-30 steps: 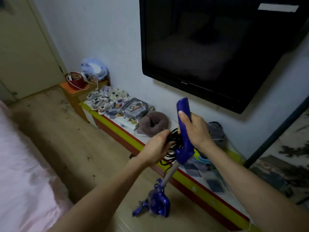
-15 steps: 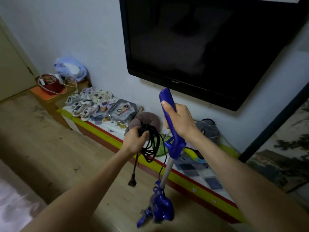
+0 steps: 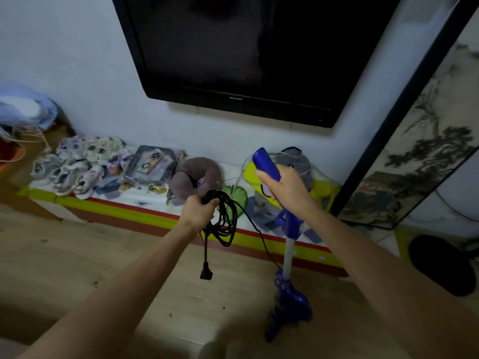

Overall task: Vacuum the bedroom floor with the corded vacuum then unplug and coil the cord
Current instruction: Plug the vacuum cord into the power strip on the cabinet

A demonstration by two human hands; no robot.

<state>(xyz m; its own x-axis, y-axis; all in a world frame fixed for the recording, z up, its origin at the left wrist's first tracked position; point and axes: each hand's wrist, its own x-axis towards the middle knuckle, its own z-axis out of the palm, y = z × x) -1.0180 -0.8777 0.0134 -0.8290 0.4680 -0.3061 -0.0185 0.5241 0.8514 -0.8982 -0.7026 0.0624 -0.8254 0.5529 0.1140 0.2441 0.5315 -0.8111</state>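
Upright blue vacuum (image 3: 287, 255) standing on the wooden floor (image 3: 103, 268) just in front of the low bench (image 3: 145, 207); right hand (image 3: 286, 189) wrapped around its blue handle (image 3: 265, 164), fingers curled tight; left hand (image 3: 198, 208), to the left of the vacuum, clenched on a bundle of black cord (image 3: 225, 218), loops hanging below the fist, plug (image 3: 206, 274) dangling free lower down, one strand running down to the vacuum's body. The cord looks limp and light, likely to slip out of its loops unless gripped across all turns at once; the vacuum appears rigid, slim and top-steered, probably light enough for one hand, best held at the handle.
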